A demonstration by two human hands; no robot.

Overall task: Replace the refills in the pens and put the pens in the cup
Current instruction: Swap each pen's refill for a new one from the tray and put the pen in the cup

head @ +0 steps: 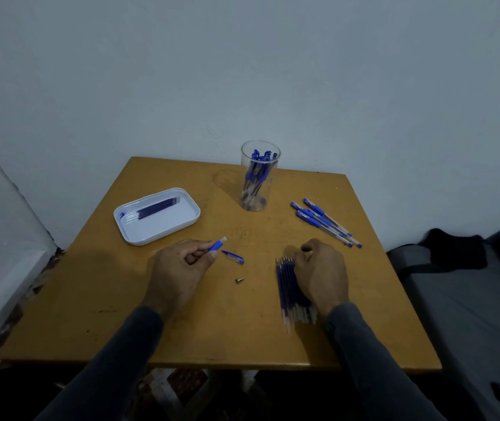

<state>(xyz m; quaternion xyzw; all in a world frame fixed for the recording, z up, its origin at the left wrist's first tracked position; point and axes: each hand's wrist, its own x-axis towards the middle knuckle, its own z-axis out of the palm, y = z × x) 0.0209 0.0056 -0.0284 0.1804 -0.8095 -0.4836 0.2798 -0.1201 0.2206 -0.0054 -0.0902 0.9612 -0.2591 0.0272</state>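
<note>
Left hand [179, 262] grips an open pen barrel [217, 246]; right hand [318, 268] pinches at the refill pile [288, 287], best lifting just one

Desk [182, 329] ochre-tan, plain; wall [242, 71] pale grey-blue. Pens [324, 221] blue with clear barrels, cup [259, 177] clear, refills [288, 287] dark blue with whitish ends. Tray [182, 221] white with a blue smear, sleeves [373, 360] dark grey.

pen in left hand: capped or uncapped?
Uncapped. The pen barrel gripped by the left hand shows a bare open end; the cap and the small metal tip lie apart on the table.
</note>
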